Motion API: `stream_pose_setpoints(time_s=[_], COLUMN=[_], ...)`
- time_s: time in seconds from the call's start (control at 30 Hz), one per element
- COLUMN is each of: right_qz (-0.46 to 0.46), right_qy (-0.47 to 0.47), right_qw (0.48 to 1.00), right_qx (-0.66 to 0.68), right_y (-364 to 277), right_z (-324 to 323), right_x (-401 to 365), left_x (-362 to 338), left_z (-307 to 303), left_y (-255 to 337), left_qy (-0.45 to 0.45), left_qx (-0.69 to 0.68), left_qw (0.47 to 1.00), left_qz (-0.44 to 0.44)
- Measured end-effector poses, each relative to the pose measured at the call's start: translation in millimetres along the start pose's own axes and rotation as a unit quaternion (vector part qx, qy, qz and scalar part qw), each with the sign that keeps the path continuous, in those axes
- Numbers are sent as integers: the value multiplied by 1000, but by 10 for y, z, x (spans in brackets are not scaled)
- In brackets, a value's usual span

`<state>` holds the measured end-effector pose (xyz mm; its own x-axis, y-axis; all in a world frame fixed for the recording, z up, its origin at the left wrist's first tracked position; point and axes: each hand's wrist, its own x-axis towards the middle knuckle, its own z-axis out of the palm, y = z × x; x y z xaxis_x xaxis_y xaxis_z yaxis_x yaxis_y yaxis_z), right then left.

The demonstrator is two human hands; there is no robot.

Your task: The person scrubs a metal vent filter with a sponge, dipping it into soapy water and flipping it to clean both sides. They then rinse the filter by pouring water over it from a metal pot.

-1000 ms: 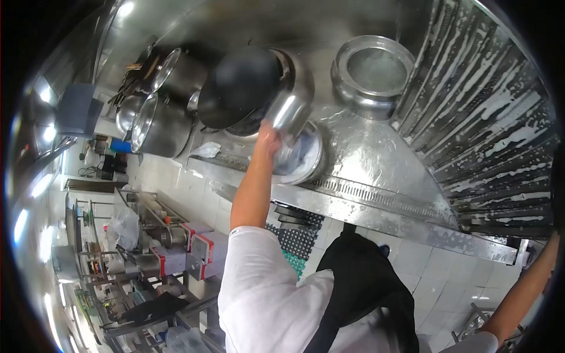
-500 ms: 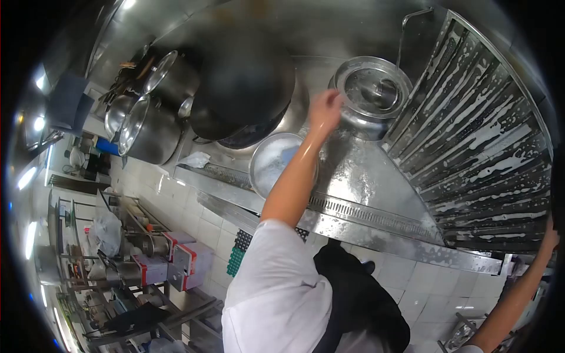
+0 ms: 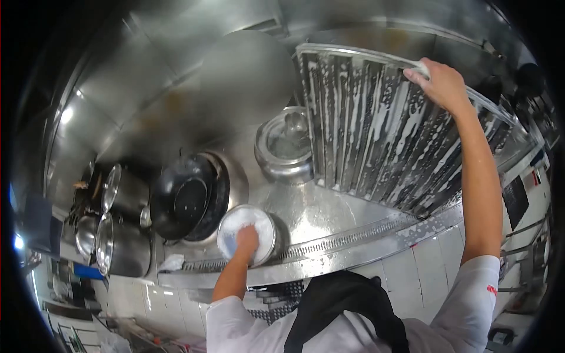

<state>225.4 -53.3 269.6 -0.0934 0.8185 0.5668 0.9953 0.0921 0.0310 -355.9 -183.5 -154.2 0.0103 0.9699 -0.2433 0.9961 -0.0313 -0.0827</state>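
My left hand [image 3: 248, 237] is down in a round metal bowl [image 3: 270, 242] of white suds; its fingers are hidden by foam. High on the right, my right hand [image 3: 438, 84] grips the top edge of a large ridged metal filter panel [image 3: 376, 126], fingers over the rim. Streaks of white foam cover the panel, which stands tilted on the metal counter [image 3: 312, 220]. Behind the panel's left edge, a round steel pot [image 3: 272, 167] is partly hidden.
Dark woks [image 3: 188, 200] sit left of the bowl. Large steel pots [image 3: 126, 244] stand farther left. A crumpled white cloth [image 3: 171, 262] lies by the slotted drain [image 3: 329, 243] along the counter's front. White tiles [image 3: 412, 267] cover the floor.
The view has turned. My left hand has moved from beside the round pot down into the sudsy bowl. My right hand, earlier at the panel's far lower edge, now shows on its top edge.
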Motion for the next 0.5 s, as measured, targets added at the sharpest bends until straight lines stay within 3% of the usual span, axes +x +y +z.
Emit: stream_pose_setpoints(time_s=[0.07,0.13,0.2,0.23,0.27,0.37,0.43,0.47,0.5], right_qz=[8,57,72,46,18,-7,26,32,55], right_qy=[-11,-103,-103,-72,-36,-23,-20,-10,15], right_qw=[1000,993,992,996,998,998,999,999,998], right_qx=[9,-12,-1,23,48,54,7,1,9], right_y=[137,327,533,584,614,611,650,766,940], right_z=[-149,-328,-380,-339,-333,-424,-549,-608,-644], right_x=[-35,-116,-315,-335,-321,-364,-467,-571,-698], left_x=[-29,-27,-66,27,60,145,426,471,832], left_z=[-331,-820,-1794,-2192,-2720,-4217,-4842,-5113,-5173], left_y=[-56,-65,205,310,522,1393,1901,2120,2317], left_qy=[-4,161,211,296,262,416,422,353,499], left_qx=[-13,-274,-411,-408,-474,-385,-416,-384,-210], left_qw=[1000,948,883,844,820,760,725,783,766], left_qz=[-11,-24,89,182,187,318,351,338,346])
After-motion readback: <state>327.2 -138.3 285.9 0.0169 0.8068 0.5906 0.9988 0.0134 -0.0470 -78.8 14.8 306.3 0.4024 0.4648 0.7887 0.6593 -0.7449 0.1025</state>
